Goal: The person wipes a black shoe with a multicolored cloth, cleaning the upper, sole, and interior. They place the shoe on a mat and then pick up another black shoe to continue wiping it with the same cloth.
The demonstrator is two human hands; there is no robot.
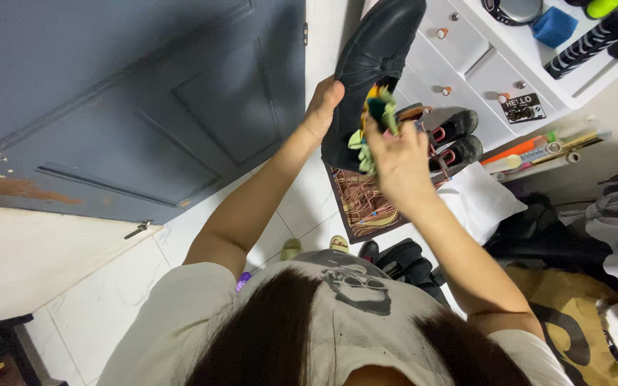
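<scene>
Glossy black leather shoe point(373, 61) meets crumpled green cloth point(375, 136).

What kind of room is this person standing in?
Probably a home entryway: a grey-blue door, a white cabinet of small drawers, and shoes on a patterned mat on the tiled floor. The hands hold a black shoe and a cloth.

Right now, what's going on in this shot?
A person standing by a grey door holds up a black leather shoe in the left hand. The right hand presses a green and yellow cloth against the shoe's side. On the floor below lie a patterned mat and a pair of black shoes with red trim, beside a white drawer unit.
</scene>
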